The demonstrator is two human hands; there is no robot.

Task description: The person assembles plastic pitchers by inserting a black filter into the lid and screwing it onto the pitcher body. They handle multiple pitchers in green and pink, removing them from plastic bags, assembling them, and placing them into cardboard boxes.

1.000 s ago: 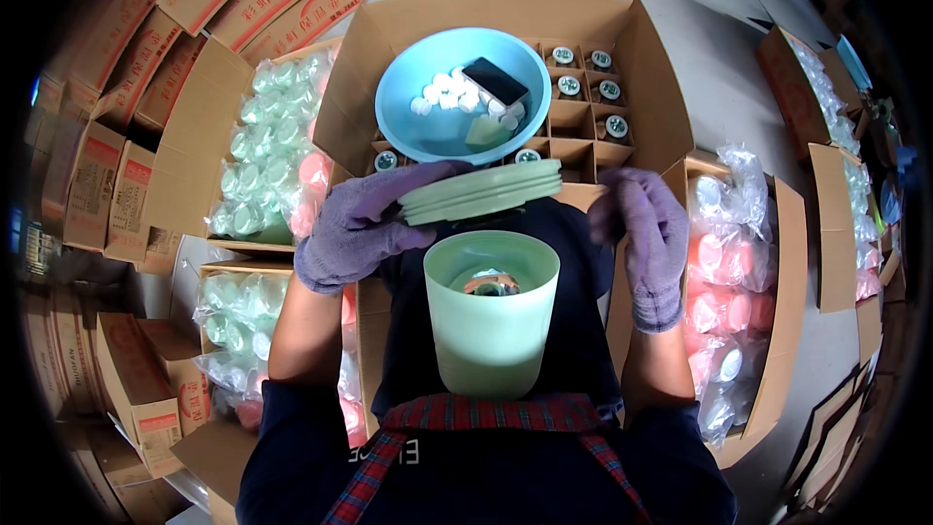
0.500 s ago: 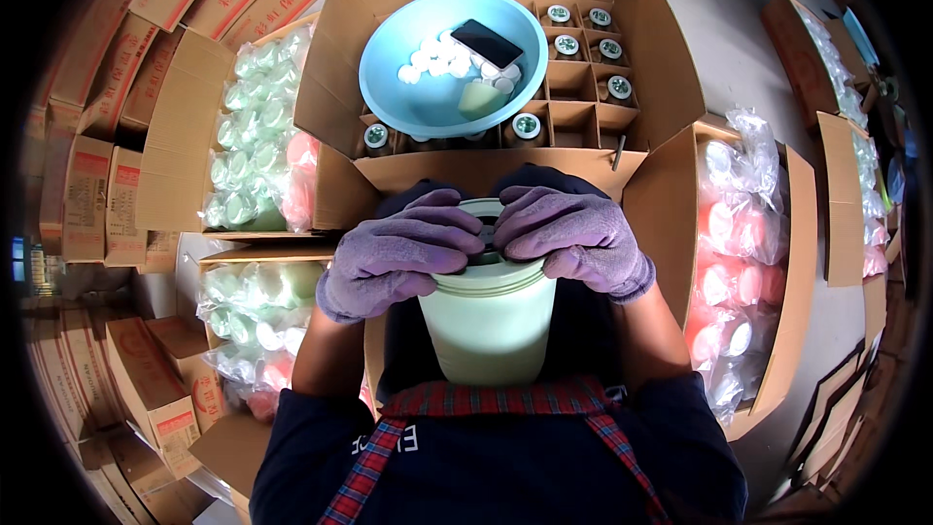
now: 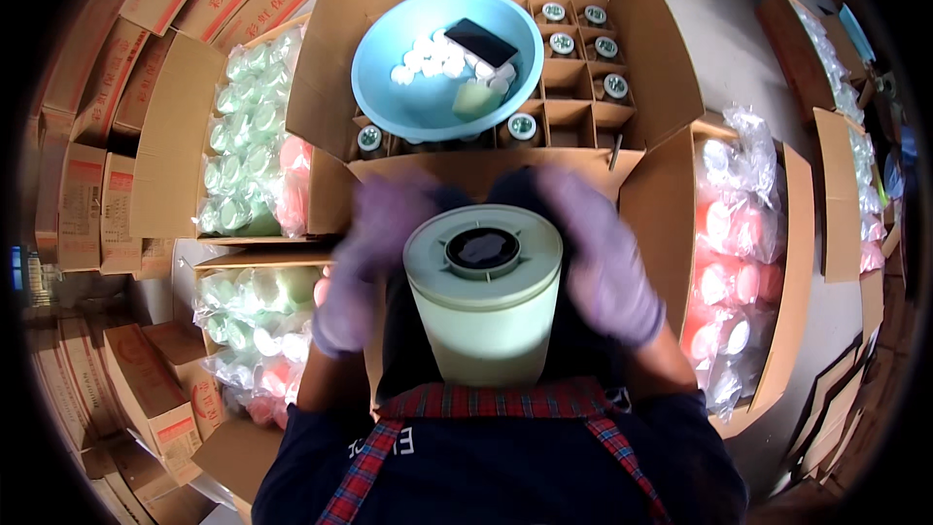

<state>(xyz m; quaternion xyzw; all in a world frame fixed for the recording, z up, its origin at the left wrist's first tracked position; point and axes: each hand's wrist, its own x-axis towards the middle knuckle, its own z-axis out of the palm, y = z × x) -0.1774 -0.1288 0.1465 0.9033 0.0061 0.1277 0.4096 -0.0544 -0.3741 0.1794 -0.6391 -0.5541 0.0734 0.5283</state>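
Plainly, neither set of fingers has a sharp outline: my left hand (image 3: 372, 228), gloved in purple, is so blurred that I can't tell whether its fingers are spread or closed. My right hand (image 3: 601, 258) is blurred too; its fingers point up and inward, but how far apart they are I can't say. I see nothing in either grip. Both hands flank the pale green canister (image 3: 491, 345), near its rim, left and right.

The canister stands roughly upright in my lap, just beyond the red plaid apron (image 3: 496, 398). A green cover (image 3: 432, 258) sits on top, a dark round piece (image 3: 483, 251) at its middle. From this side the cover looks level, though its far edge is harder to judge. To seat it well, I would press with both palms on opposite sides, evenly, then run a fingertip round the seam for any lifted spot, keeping the canister snug between my legs so it can't tip.

Farther out, a blue basin (image 3: 389, 102) rests on a divided carton (image 3: 671, 87); it holds small white pieces (image 3: 425, 56), a dark phone (image 3: 481, 42) and a green scrap (image 3: 474, 99). Capped bottles (image 3: 522, 126) stand in some compartments. Bagged green parts (image 3: 243, 136) fill a box on my left, bagged pink parts (image 3: 724, 243) one on my right.
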